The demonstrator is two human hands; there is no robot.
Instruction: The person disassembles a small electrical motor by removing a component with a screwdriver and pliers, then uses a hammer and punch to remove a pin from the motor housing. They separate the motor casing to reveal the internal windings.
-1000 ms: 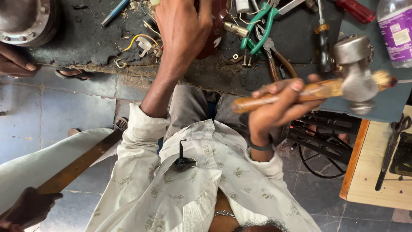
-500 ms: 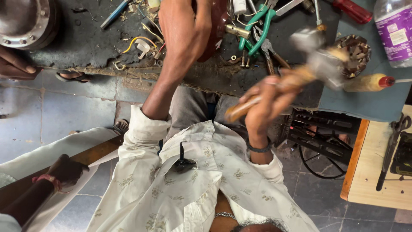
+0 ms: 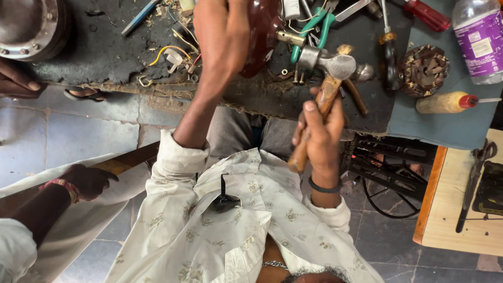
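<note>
My left hand (image 3: 222, 36) grips a dark red rounded housing (image 3: 262, 31) and holds it against the dark workbench (image 3: 105, 57). A short metal shaft (image 3: 291, 37) sticks out of the housing's right side. My right hand (image 3: 319, 133) is wrapped round the wooden handle of a hammer (image 3: 330, 63). The steel head sits just right of the shaft, very near or touching it.
Green-handled pliers (image 3: 309, 29), a red-handled screwdriver (image 3: 427, 13), a wound motor core (image 3: 423, 71), a yellow squeeze bottle (image 3: 445, 102) and a plastic bottle (image 3: 479, 39) lie around. A round metal casing (image 3: 29, 23) is far left. Another person's hand (image 3: 86, 181) rests lower left. A wooden table (image 3: 456, 209) holds scissors (image 3: 474, 181).
The hammer has swung from the right, leftward and down, to the shaft of the red housing. The other person's hand at lower left has moved up and right.
</note>
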